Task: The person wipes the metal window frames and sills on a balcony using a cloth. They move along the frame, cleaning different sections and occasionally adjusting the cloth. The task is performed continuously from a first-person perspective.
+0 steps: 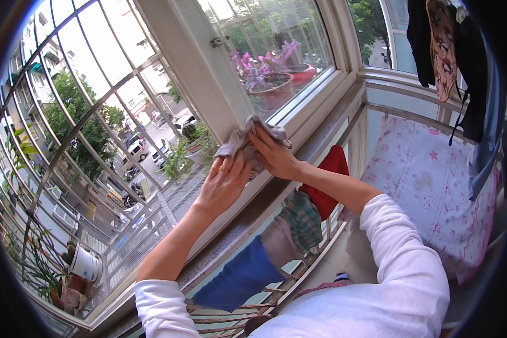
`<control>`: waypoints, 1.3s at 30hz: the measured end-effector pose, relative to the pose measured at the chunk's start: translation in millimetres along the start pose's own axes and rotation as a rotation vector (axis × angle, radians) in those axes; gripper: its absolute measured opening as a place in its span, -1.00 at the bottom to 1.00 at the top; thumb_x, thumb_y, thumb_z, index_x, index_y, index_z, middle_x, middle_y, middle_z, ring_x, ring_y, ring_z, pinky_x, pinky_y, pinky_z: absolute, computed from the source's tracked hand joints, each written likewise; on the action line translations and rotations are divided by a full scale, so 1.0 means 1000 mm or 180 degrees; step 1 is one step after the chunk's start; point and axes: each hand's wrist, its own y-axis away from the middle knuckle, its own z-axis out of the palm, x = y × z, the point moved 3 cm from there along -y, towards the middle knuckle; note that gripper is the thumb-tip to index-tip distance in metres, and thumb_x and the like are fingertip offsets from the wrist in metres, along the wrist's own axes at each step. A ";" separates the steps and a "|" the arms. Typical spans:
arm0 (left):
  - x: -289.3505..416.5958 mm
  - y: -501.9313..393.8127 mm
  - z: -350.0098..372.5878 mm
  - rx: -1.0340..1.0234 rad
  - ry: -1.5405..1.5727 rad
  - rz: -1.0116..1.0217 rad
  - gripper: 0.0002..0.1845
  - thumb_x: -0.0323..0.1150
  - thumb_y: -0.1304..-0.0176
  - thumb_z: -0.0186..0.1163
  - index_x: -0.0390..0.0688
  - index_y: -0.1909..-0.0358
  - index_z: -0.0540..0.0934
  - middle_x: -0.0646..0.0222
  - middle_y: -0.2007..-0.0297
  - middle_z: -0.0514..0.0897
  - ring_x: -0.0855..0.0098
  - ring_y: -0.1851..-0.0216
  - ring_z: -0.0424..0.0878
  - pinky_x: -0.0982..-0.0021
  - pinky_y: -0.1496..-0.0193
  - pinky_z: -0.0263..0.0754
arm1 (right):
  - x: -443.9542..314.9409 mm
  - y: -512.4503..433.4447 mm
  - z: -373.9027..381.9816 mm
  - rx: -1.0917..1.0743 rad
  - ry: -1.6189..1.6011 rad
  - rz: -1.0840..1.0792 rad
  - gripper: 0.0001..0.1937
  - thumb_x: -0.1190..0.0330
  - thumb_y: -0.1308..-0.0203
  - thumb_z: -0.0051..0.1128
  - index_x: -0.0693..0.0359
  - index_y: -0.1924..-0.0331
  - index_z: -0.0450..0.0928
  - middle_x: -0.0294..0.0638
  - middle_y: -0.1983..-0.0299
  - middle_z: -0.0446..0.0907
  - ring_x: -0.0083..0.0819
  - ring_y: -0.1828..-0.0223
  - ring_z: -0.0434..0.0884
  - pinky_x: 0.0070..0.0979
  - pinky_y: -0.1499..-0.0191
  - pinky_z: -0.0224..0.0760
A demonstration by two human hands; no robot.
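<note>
A crumpled grey cloth lies bunched against the lower corner of a white sliding window sash. My left hand, with a gold ring on one finger, grips the cloth's near left side. From the right, my right hand presses on the cloth with its fingers spread over it. Both hands are close together at the bottom window rail, and the cloth partly hides that rail. Beneath my forearms runs a dark stone sill.
Metal security bars stand outside, with potted plants on a mesh shelf. Behind the glass is a pink-leaved potted plant. Below the sill, a blue cloth and a red cloth hang on a rack. Clothes hang at right above a floral cover.
</note>
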 end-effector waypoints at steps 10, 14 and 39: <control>0.024 -0.098 0.079 -0.1015 0.0497 -0.0366 -0.33 -0.21 -0.10 0.19 -0.25 -0.25 0.30 0.06 -0.13 0.44 0.12 -0.14 0.42 0.09 -0.29 0.10 | 0.121 0.019 -0.037 0.0177 0.1123 0.0313 -0.38 0.51 0.07 0.05 0.05 -0.22 0.36 -0.03 -0.33 0.20 -0.12 0.00 0.57 -0.32 0.14 0.53; 0.033 -0.165 0.128 -0.1303 0.1091 -0.0332 -0.22 -0.16 -0.12 0.22 -0.18 -0.35 0.15 -0.03 -0.23 0.33 0.04 -0.21 0.36 0.08 -0.31 0.09 | 0.203 0.033 -0.076 0.0299 0.1125 0.0618 -0.41 0.50 0.04 0.04 0.04 -0.20 0.37 -0.09 -0.32 0.23 -0.09 -0.07 0.50 -0.25 -0.05 0.41; 0.068 -0.363 0.257 -0.0694 0.0988 0.0039 -0.69 -0.45 -0.06 0.08 -0.19 0.10 0.51 0.12 0.08 0.49 0.12 -0.04 0.47 0.17 -0.06 0.36 | 0.403 0.061 -0.166 0.0221 0.1945 0.1198 -0.63 0.42 0.10 0.09 0.29 0.11 0.46 -0.06 -0.06 0.44 -0.10 -0.09 0.38 -0.20 -0.11 0.30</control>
